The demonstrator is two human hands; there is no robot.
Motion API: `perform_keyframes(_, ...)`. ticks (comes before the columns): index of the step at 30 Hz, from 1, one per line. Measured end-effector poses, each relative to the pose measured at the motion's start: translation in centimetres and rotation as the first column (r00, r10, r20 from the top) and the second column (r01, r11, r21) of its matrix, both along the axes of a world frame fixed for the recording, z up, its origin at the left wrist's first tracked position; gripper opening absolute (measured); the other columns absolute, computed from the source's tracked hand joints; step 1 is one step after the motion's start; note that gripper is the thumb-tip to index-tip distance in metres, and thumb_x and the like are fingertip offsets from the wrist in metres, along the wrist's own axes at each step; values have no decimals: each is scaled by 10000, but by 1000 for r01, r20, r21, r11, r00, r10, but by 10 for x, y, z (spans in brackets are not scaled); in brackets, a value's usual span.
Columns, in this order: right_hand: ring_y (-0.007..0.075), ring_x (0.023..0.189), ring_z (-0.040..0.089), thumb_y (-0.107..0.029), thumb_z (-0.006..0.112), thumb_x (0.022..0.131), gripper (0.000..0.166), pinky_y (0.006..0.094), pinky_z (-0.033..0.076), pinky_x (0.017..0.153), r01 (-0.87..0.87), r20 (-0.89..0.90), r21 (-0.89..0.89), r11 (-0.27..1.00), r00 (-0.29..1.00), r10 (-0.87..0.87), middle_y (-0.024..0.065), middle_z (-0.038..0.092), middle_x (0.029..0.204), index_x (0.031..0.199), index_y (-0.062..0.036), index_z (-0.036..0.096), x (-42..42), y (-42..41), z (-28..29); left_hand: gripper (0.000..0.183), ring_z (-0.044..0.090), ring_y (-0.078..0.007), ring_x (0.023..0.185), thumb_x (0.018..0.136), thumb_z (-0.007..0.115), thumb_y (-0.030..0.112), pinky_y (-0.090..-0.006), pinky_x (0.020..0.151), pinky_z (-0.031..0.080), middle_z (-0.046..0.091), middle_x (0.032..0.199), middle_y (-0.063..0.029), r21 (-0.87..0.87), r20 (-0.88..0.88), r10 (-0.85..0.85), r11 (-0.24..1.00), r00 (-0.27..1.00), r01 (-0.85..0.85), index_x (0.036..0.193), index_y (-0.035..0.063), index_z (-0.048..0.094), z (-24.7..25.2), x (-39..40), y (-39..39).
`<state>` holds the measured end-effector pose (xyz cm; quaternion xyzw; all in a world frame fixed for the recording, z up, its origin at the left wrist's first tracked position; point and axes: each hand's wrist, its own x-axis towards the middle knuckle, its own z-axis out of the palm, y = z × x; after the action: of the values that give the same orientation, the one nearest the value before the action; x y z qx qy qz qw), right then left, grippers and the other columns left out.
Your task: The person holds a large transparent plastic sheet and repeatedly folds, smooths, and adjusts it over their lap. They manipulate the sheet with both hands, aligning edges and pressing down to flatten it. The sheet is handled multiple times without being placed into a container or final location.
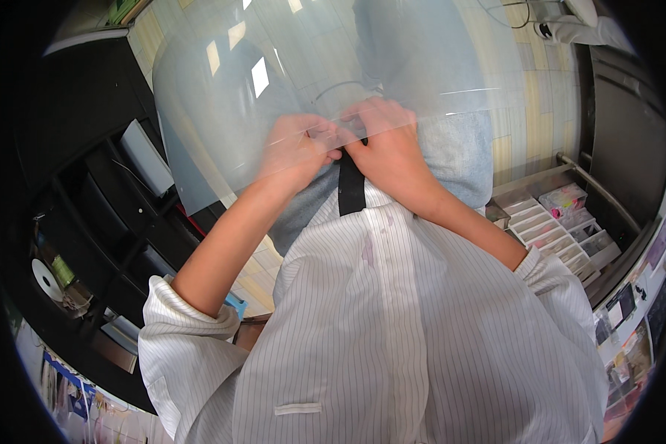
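Observation:
A large sheet of clear plastic film (222, 111) spreads in front of me over my jeans, its near edge crossing both hands. My left hand (302, 145) has its fingertips pinched together near that edge, partly seen through the film. Close beside it, my right hand (387, 126) is bent with thumb and fingers drawn together. Between them a flat black strap (352, 188) runs down from the fingers to the hem of my striped shirt (377, 311). The fingertips overlap, so what each one grips is partly hidden.
Black shelving (105, 205) stands on the left, with a white ribbon spool (48, 279) in it. To the right are white organizer trays (549, 227) and a metal rail (599, 188). Light plank flooring (538, 111) shows beyond my legs. A cable (510, 25) lies at the upper right.

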<state>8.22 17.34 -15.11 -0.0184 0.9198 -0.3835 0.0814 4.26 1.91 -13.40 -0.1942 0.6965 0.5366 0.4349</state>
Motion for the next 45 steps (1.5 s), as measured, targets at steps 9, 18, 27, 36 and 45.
perform_keyframes(9,288,918,564,-131,621,821,104,412,377,863,4,-9,-9,1000,1000,-4,89,620,888,897,-65,646,1,1,-6,152,649,-146,673,860,633,81,-270,616,489,678,813,-101,-57,-3,0,998,1000,0,927,-55,650,1,1,5)
perform_keyframes(18,291,916,569,-123,608,826,103,416,385,854,21,-33,-30,999,999,-22,96,621,880,896,-61,650,2,0,-6,205,647,-148,661,875,622,104,-269,600,477,669,820,-98,-48,-4,41,998,999,-41,954,-86,624,-3,3,5)
perform_keyframes(27,293,904,575,-115,608,823,91,424,396,837,24,-70,-2,1000,997,-24,96,627,879,884,-62,650,3,1,-12,225,658,-148,766,889,626,196,-264,725,517,695,879,-87,-108,-12,-67,992,998,65,919,-19,683,-2,2,7)
perform_keyframes(36,299,894,580,-84,581,825,74,420,396,819,21,-78,10,1000,997,-20,98,628,881,871,-64,637,3,1,-13,253,667,-152,764,898,626,222,-266,712,518,691,861,-91,-111,-43,-80,991,996,75,946,-20,681,1,3,8)
perform_keyframes(45,299,849,580,-67,585,804,39,422,395,784,-35,-54,-32,999,998,33,94,610,825,801,-71,624,2,7,-5,238,663,-142,637,865,595,184,-272,633,502,684,747,-90,-113,-107,-10,994,994,-2,858,-42,667,-2,8,9)
